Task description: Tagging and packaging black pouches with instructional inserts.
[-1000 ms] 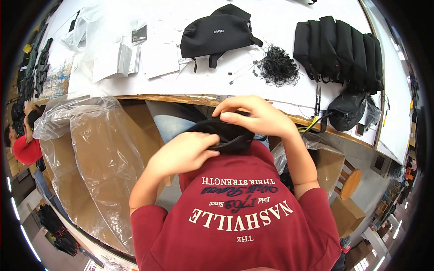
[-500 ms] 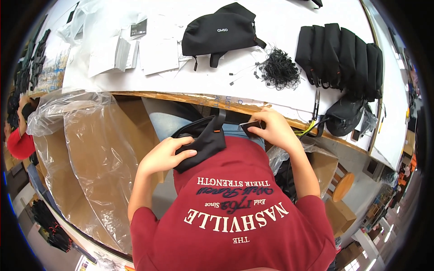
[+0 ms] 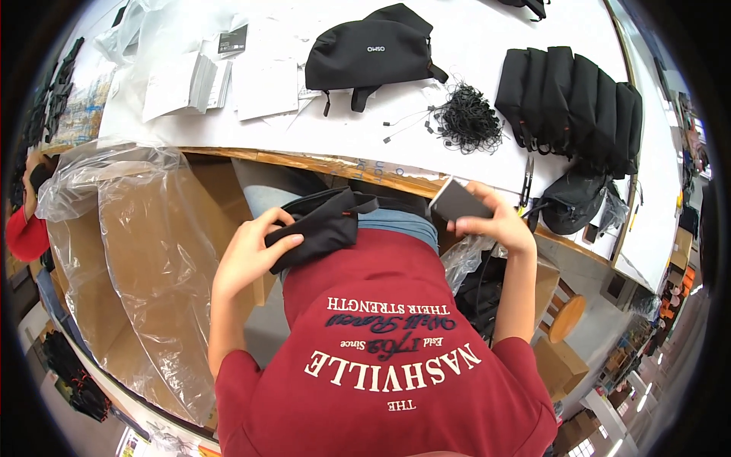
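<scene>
Gap beside pouch (image 3: 327, 225), table edge (image 3: 304, 162) ahead (depth unclear)

1. The left hand (image 3: 263, 244), left of the frame's centre, is closed in a pinch, its thumb (image 3: 285, 247) pointing right and the bent fingers above it.
2. The left forearm (image 3: 225, 305) is bare and runs nearly straight up the left-centre of the frame, with the hand angled up and rightward from it.
3. The right hand (image 3: 499, 219), right of centre, also pinches, its thumb stretched leftward below the fingers.
4. The right forearm (image 3: 518, 286), bare too, rises steeply at centre right; from it the hand turns toward the upper left.
5. Both hands are well apart, the right slightly higher.
</scene>
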`<act>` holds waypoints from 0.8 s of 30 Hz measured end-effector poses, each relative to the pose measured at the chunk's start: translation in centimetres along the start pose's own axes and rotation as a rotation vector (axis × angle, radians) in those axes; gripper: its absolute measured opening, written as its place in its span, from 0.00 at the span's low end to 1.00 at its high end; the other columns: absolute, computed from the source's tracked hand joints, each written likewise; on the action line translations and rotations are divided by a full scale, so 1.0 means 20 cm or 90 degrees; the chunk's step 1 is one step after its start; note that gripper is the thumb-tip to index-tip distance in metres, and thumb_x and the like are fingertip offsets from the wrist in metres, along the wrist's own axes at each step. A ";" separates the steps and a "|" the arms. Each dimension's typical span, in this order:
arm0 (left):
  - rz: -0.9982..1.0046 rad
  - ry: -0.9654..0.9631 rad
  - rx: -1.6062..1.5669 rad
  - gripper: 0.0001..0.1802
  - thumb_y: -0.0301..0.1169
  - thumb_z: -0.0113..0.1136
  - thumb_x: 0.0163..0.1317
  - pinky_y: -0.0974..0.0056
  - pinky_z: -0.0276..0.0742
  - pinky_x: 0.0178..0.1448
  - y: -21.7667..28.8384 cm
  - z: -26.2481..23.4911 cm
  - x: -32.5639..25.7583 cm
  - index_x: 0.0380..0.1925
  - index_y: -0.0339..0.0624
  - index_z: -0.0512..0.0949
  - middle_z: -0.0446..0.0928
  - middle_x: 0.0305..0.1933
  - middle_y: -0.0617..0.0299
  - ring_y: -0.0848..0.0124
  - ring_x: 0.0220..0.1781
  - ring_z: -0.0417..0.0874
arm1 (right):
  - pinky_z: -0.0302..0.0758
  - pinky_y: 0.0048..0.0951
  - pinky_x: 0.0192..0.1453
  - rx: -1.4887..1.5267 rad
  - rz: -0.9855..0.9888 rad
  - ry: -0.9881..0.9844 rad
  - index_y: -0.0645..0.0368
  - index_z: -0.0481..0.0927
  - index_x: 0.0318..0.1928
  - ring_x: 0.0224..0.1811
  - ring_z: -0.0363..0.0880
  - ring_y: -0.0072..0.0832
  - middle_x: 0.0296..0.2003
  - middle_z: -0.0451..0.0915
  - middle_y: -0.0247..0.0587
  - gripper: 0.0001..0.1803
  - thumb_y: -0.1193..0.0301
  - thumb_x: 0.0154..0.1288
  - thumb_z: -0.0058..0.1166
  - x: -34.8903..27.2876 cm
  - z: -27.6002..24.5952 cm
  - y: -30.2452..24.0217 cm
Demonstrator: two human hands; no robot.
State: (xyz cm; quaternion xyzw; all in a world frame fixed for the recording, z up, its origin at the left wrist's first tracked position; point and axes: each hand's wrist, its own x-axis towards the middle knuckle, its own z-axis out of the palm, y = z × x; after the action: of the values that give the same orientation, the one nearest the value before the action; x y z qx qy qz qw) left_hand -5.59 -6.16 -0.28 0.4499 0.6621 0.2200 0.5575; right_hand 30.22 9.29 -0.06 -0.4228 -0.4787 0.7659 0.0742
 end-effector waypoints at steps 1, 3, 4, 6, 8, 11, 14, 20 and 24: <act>-0.025 0.018 0.019 0.15 0.36 0.64 0.58 0.66 0.70 0.32 0.04 -0.02 -0.01 0.34 0.35 0.74 0.78 0.26 0.52 0.73 0.24 0.73 | 0.75 0.22 0.40 -0.024 -0.013 0.078 0.62 0.75 0.40 0.32 0.81 0.21 0.36 0.84 0.42 0.15 0.76 0.53 0.66 0.03 -0.04 0.03; -0.020 0.040 0.033 0.11 0.30 0.65 0.57 0.69 0.71 0.33 0.09 0.00 -0.03 0.33 0.36 0.74 0.78 0.24 0.57 0.77 0.24 0.74 | 0.76 0.24 0.42 0.072 -0.093 0.168 0.63 0.77 0.38 0.32 0.81 0.24 0.35 0.83 0.42 0.13 0.78 0.52 0.64 0.09 -0.06 0.06; -0.019 0.039 0.031 0.11 0.30 0.65 0.57 0.69 0.71 0.33 0.09 0.03 -0.03 0.33 0.36 0.74 0.78 0.24 0.57 0.77 0.24 0.74 | 0.77 0.25 0.44 0.178 -0.140 0.244 0.63 0.77 0.38 0.33 0.81 0.26 0.32 0.83 0.40 0.12 0.79 0.52 0.63 0.13 -0.05 0.10; 0.128 0.018 0.073 0.14 0.34 0.66 0.55 0.64 0.73 0.34 0.11 0.08 -0.04 0.34 0.38 0.73 0.80 0.26 0.54 0.60 0.26 0.80 | 0.75 0.29 0.48 0.430 -0.222 0.255 0.60 0.78 0.40 0.42 0.79 0.29 0.37 0.81 0.39 0.11 0.74 0.56 0.63 0.21 -0.02 0.16; 0.102 -0.052 0.105 0.13 0.37 0.64 0.56 0.60 0.74 0.35 0.14 0.09 -0.03 0.33 0.40 0.74 0.81 0.30 0.52 0.54 0.32 0.82 | 0.72 0.28 0.42 0.744 -0.174 0.230 0.59 0.77 0.39 0.38 0.73 0.29 0.34 0.76 0.37 0.11 0.65 0.63 0.58 0.35 0.06 0.17; 0.123 -0.041 0.121 0.13 0.33 0.66 0.54 0.63 0.75 0.37 0.14 0.13 -0.04 0.32 0.37 0.75 0.79 0.28 0.52 0.58 0.30 0.82 | 0.62 0.25 0.33 0.771 -0.114 0.109 0.59 0.72 0.33 0.30 0.60 0.26 0.26 0.63 0.34 0.16 0.59 0.70 0.45 0.42 0.27 0.02; 0.132 -0.038 0.147 0.13 0.34 0.65 0.54 0.62 0.74 0.36 0.16 0.13 -0.06 0.32 0.38 0.75 0.79 0.27 0.52 0.57 0.30 0.82 | 0.56 0.22 0.23 0.607 -0.133 0.071 0.58 0.71 0.33 0.25 0.60 0.21 0.23 0.64 0.30 0.14 0.60 0.69 0.46 0.50 0.27 0.08; 0.126 -0.046 0.158 0.12 0.35 0.65 0.54 0.62 0.73 0.34 0.16 0.13 -0.06 0.31 0.39 0.76 0.78 0.26 0.53 0.57 0.29 0.81 | 0.70 0.19 0.37 0.326 -0.230 0.544 0.60 0.78 0.41 0.31 0.73 0.16 0.30 0.78 0.30 0.11 0.64 0.70 0.50 0.56 0.38 0.02; 0.126 -0.042 0.172 0.13 0.36 0.65 0.54 0.62 0.74 0.34 0.16 0.12 -0.07 0.32 0.39 0.76 0.78 0.27 0.53 0.57 0.30 0.81 | 0.71 0.19 0.42 0.183 -0.378 0.556 0.64 0.79 0.43 0.35 0.74 0.16 0.36 0.81 0.33 0.13 0.66 0.72 0.48 0.58 0.30 0.08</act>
State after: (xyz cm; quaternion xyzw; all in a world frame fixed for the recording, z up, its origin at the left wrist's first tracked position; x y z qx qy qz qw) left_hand -2.22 -6.26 2.31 0.5904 0.6194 0.1679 0.4894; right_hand 19.08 10.31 -6.93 -0.5337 -0.3924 0.5230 0.5362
